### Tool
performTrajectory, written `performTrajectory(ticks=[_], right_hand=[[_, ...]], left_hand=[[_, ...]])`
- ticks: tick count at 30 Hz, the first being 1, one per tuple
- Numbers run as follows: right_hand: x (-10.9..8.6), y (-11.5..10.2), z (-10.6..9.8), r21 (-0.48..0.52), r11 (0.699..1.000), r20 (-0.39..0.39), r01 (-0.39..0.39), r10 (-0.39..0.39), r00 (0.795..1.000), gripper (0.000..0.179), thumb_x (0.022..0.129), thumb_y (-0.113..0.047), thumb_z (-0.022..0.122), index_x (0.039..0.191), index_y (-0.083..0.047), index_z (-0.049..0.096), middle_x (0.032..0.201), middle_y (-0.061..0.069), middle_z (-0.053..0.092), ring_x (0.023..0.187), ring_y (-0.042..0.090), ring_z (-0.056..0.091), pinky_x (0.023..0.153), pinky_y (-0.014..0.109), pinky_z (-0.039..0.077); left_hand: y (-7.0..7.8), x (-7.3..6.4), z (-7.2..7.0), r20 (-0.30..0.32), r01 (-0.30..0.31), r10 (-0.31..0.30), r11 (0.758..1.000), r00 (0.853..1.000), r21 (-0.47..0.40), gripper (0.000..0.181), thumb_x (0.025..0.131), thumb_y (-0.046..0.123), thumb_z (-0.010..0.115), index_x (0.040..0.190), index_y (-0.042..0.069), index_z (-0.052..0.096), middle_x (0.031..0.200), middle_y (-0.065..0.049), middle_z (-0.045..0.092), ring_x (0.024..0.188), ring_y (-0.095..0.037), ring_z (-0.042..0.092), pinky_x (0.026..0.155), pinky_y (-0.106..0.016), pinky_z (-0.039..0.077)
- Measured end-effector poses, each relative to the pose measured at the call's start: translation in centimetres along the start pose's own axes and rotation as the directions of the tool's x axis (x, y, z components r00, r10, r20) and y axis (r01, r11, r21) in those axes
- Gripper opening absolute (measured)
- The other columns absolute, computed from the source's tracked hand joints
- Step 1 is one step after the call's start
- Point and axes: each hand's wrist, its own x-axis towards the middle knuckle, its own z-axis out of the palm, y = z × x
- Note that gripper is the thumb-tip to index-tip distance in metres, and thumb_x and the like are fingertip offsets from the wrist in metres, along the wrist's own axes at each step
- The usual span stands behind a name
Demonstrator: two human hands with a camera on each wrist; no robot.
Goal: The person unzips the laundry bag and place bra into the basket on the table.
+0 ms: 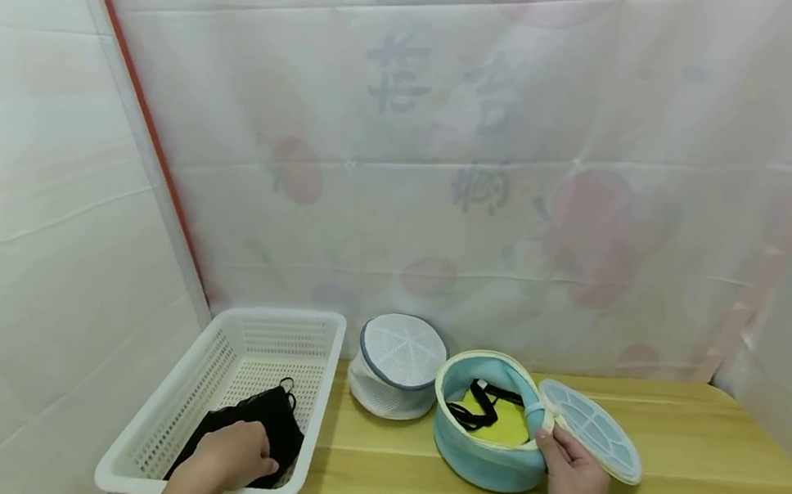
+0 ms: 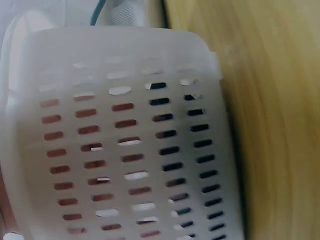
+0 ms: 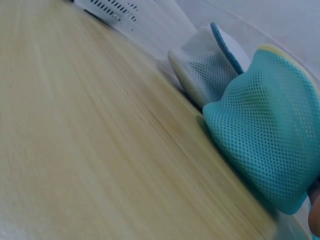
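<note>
In the head view, my left hand [image 1: 233,451] reaches into a white plastic basket [image 1: 328,403] with its fingers curled down on a black garment [image 1: 284,431] with thin straps; the fingertips are partly hidden. My right hand [image 1: 576,487] pinches the right rim of a round blue mesh laundry bag [image 1: 488,466], thumb at the front. The bag's lid [image 1: 599,429] hangs folded back to the right. Inside lie a yellow cloth piece [image 1: 509,426] and black straps [image 1: 483,410]. The right wrist view shows the bag's mesh side [image 3: 265,120] and a bit of my right hand [image 3: 315,217].
A white mesh laundry bag [image 1: 399,371] with a grey rim stands between basket and blue bag. All stand on a wooden table [image 1: 366,490], close to a printed sheet [image 1: 402,198] hung behind. The basket's slotted wall [image 2: 120,150] fills much of the left wrist view.
</note>
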Motion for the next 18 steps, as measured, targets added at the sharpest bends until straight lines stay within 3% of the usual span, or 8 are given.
performTrajectory(ticks=[4, 6, 8, 10, 13, 14, 16, 18], right_hand=[[-0.2, -0.2, 0.0, 0.024, 1.000, 0.001, 0.005, -0.005, 1.000, 0.061, 0.086, -0.039, 0.075, 0.131, 0.000, 0.061, 0.085, -0.032, 0.059, 0.081, -0.023, 0.056, 0.071, 0.002, 0.049], [-0.3, -0.2, 0.0, 0.030, 1.000, 0.000, 0.007, -0.007, 1.000, 0.061, 0.086, -0.039, 0.075, 0.130, 0.001, 0.061, 0.083, -0.034, 0.058, 0.081, -0.023, 0.056, 0.071, 0.002, 0.049], [-0.5, -0.3, 0.0, 0.031, 1.000, -0.003, 0.005, -0.005, 1.000, 0.062, 0.086, -0.039, 0.075, 0.131, 0.001, 0.060, 0.082, -0.035, 0.058, 0.081, -0.023, 0.055, 0.072, 0.002, 0.049], [-0.5, -0.5, 0.0, 0.025, 1.000, -0.009, -0.002, 0.002, 1.000, 0.063, 0.086, -0.040, 0.074, 0.132, 0.001, 0.060, 0.087, -0.031, 0.060, 0.082, -0.023, 0.055, 0.072, 0.001, 0.048], [-0.4, -0.8, 0.2, 0.028, 0.999, -0.014, -0.027, 0.027, 1.000, 0.065, 0.087, -0.043, 0.072, 0.134, 0.000, 0.058, 0.112, -0.012, 0.068, 0.099, -0.011, 0.059, 0.073, 0.000, 0.046], [-0.4, -0.8, 0.4, 0.036, 0.999, -0.004, -0.041, 0.041, 0.999, 0.068, 0.087, -0.045, 0.072, 0.136, -0.001, 0.056, 0.122, -0.004, 0.066, 0.108, -0.003, 0.060, 0.074, -0.001, 0.046], [-0.4, -1.0, 0.7, 0.044, 0.996, 0.024, -0.073, 0.072, 0.997, 0.073, 0.087, -0.049, 0.069, 0.140, -0.001, 0.052, 0.141, 0.010, 0.055, 0.127, 0.013, 0.053, 0.087, 0.006, 0.048], [-0.4, -1.1, 1.2, 0.052, 0.993, 0.065, -0.108, 0.104, 0.992, 0.081, 0.087, -0.054, 0.068, 0.144, -0.001, 0.047, 0.150, 0.015, 0.045, 0.140, 0.026, 0.041, 0.102, 0.018, 0.046]], left_hand=[[1.7, -0.1, -0.3, -0.124, 0.004, 0.006, 0.997, 0.992, 0.079, 0.051, 0.089, 0.027, 0.071, 0.051, 0.020, 0.039, 0.048, 0.009, 0.028, 0.045, -0.008, 0.025, 0.044, -0.024, 0.025], [3.3, -0.1, -0.6, -0.230, -0.039, 0.072, 0.989, 0.970, 0.144, 0.048, 0.090, 0.028, 0.070, 0.053, 0.020, 0.040, 0.049, 0.009, 0.031, 0.046, -0.008, 0.028, 0.043, -0.025, 0.026], [5.6, 0.0, -0.9, -0.342, -0.105, 0.173, 0.972, 0.924, 0.210, 0.039, 0.089, 0.030, 0.070, 0.057, 0.022, 0.049, 0.054, 0.011, 0.043, 0.049, -0.006, 0.037, 0.043, -0.027, 0.031], [8.1, 0.2, -1.0, -0.425, -0.187, 0.291, 0.945, 0.857, 0.269, 0.033, 0.090, 0.031, 0.068, 0.061, 0.024, 0.054, 0.057, 0.012, 0.049, 0.051, -0.005, 0.042, 0.043, -0.026, 0.034], [11.9, 0.8, -0.7, -0.477, -0.315, 0.431, 0.899, 0.766, 0.306, 0.031, 0.091, 0.032, 0.066, 0.062, 0.027, 0.054, 0.058, 0.016, 0.049, 0.052, -0.002, 0.044, 0.043, -0.023, 0.033], [13.0, 1.1, -0.6, -0.477, -0.349, 0.463, 0.884, 0.747, 0.312, 0.032, 0.091, 0.032, 0.066, 0.062, 0.027, 0.054, 0.057, 0.017, 0.047, 0.051, -0.001, 0.043, 0.043, -0.023, 0.033], [15.0, 1.9, -0.2, -0.463, -0.409, 0.512, 0.858, 0.724, 0.309, 0.036, 0.091, 0.030, 0.065, 0.059, 0.026, 0.050, 0.055, 0.016, 0.043, 0.050, -0.001, 0.040, 0.043, -0.022, 0.032], [16.6, 2.9, 0.2, -0.440, -0.440, 0.539, 0.842, 0.718, 0.313, 0.038, 0.092, 0.029, 0.065, 0.058, 0.025, 0.048, 0.054, 0.015, 0.041, 0.051, -0.001, 0.039, 0.044, -0.022, 0.031]])
